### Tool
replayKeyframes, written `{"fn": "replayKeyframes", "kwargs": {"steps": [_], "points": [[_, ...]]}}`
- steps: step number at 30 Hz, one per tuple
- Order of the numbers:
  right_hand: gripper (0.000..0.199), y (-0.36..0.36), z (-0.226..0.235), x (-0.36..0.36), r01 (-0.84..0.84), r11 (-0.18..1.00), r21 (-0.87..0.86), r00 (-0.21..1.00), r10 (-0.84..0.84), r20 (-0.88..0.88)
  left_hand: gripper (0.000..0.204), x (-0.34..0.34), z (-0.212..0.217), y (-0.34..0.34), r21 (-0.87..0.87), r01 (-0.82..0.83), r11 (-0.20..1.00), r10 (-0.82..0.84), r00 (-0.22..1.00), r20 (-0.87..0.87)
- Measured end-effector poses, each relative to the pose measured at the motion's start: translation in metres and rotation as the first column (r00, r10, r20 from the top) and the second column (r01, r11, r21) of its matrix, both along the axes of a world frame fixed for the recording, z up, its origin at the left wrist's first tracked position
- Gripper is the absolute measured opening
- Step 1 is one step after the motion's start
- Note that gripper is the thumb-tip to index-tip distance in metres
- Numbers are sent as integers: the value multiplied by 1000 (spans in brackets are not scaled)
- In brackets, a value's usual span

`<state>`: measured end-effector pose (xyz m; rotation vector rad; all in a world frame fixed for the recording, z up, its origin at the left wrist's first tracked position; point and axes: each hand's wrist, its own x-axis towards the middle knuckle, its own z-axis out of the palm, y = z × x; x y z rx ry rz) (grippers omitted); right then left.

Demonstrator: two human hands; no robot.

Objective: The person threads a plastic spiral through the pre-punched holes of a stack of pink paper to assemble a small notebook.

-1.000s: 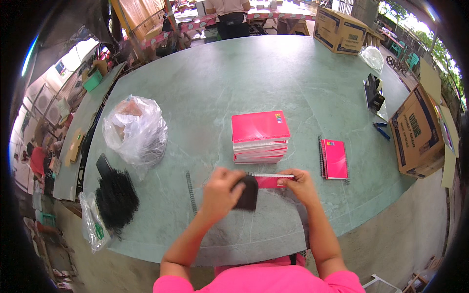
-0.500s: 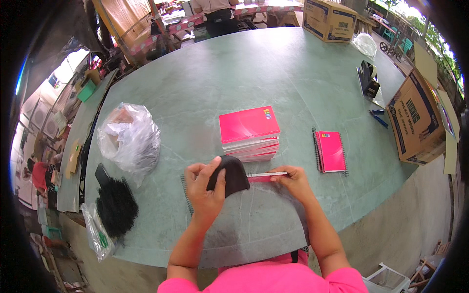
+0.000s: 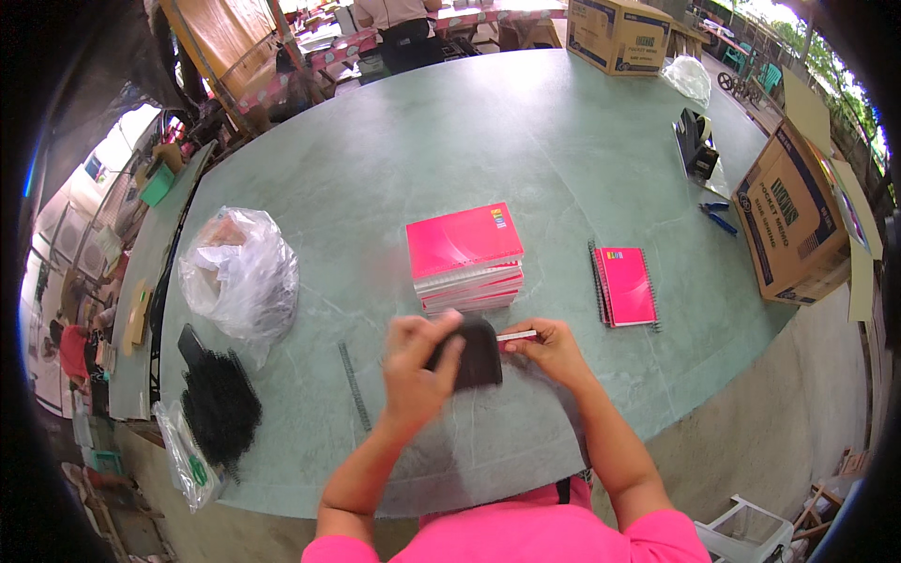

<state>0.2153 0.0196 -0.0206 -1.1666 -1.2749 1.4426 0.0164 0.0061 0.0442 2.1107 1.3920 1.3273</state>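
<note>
My left hand (image 3: 415, 371) is closed round a dark, flat piece with a rounded top (image 3: 481, 352), blurred by motion; what kind of thing it is I cannot tell. It covers the left part of a thin pink notebook (image 3: 516, 336), seen nearly edge-on. My right hand (image 3: 552, 349) pinches that notebook's right end between thumb and fingers. Just beyond my hands stands a stack of pink notebooks (image 3: 465, 239). Left of my left hand a loose dark spiral coil (image 3: 354, 387) lies on the table.
Spiral-bound pink notebooks (image 3: 627, 286) lie to the right, near blue-handled pliers (image 3: 720, 220), a tape dispenser (image 3: 696, 145) and an open cardboard box (image 3: 788, 216). On the left are a clear plastic bag (image 3: 242, 272), a pile of black coils (image 3: 221, 399) and a small clear bag (image 3: 186, 460).
My left hand has moved right with the dark piece, closer to my right hand, and now hides more of the notebook. The loose coil shows more fully. The view has shifted slightly.
</note>
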Motion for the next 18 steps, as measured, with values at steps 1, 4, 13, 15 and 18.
{"fn": "replayKeyframes", "kwargs": {"steps": [1, 4, 13, 15, 18], "points": [[18, 0, -1, 0, -11, 1000, -27, 1000, 12, 24, 33, 0, 5, 5, 85, -101, 991, 97, 994, 42], [20, -1, -1, -2, -48, 999, -12, 988, 46, -150, 35, 3, -11, 1, -69, 80, 994, -87, 990, -107], [24, 1, -11, -2, -126, 992, -6, 992, 126, 14, 31, 11, -6, 1, -221, 226, 949, -272, 939, -209], [25, 0, -19, -1, -136, 990, 40, 991, 135, 18, 30, 14, -2, 1, -134, 133, 982, -148, 983, -108], [28, -1, -22, -2, -170, 984, 45, 985, 172, -25, 31, 20, 7, 15, 79, -69, 994, 67, 997, 35]]}}
